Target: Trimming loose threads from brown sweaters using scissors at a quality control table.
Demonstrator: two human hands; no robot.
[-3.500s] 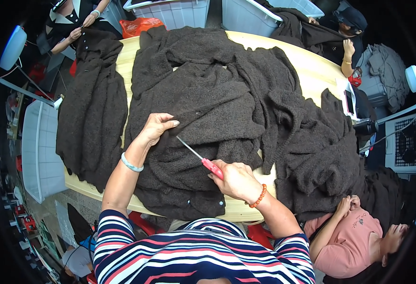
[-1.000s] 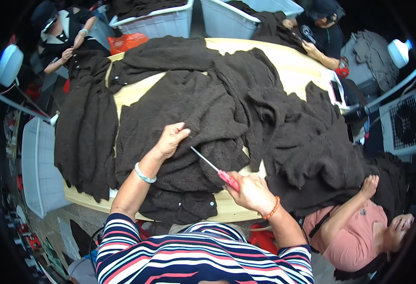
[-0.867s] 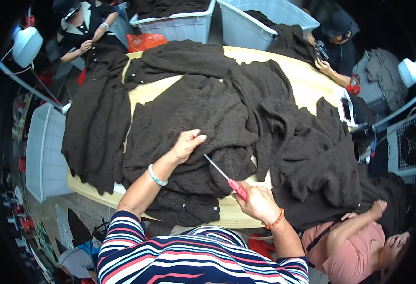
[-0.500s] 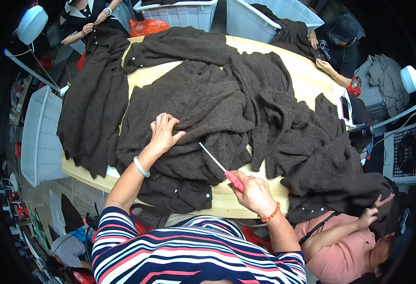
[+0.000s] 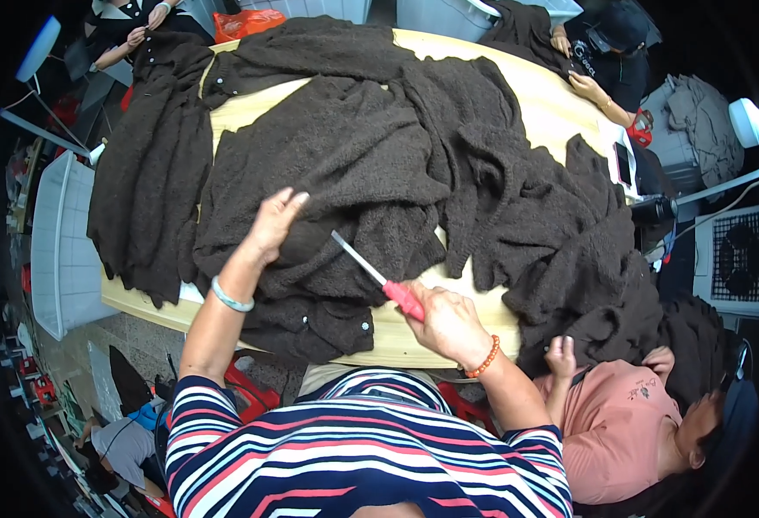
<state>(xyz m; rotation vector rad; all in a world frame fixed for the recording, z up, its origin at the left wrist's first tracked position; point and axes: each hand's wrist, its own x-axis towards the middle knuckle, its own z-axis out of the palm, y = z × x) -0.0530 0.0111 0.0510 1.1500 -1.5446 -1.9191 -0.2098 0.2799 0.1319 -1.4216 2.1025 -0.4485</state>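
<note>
A dark brown knitted garment [image 5: 310, 155] lies spread and rumpled on the table before me. Over its left part is my left hand [image 5: 272, 226], fingers stretched out and thumb apart, with nothing seen in it; whether it touches the knit I cannot tell. My right hand [image 5: 450, 321] is closed round the handle of a slim tool [image 5: 403, 300], pinkish-red at the grip with a thin metal shaft. The shaft points up and left over the garment's folds, and its tip's exact form is too small to make out. Pale buttons show on a garment part nearest me.
More brown knits cover the pale wooden table [image 5: 396, 350] at left, back and right. Co-workers sit at the far left, far right and near right, the last in a pink shirt [image 5: 617, 423]. A white bin [image 5: 73, 246] stands left; lamps flank the table.
My left hand has lifted and turned, its fingers straightening from a curl on the knit. The tool has shifted left with my right hand. The pink-shirted person's raised hand has come down.
</note>
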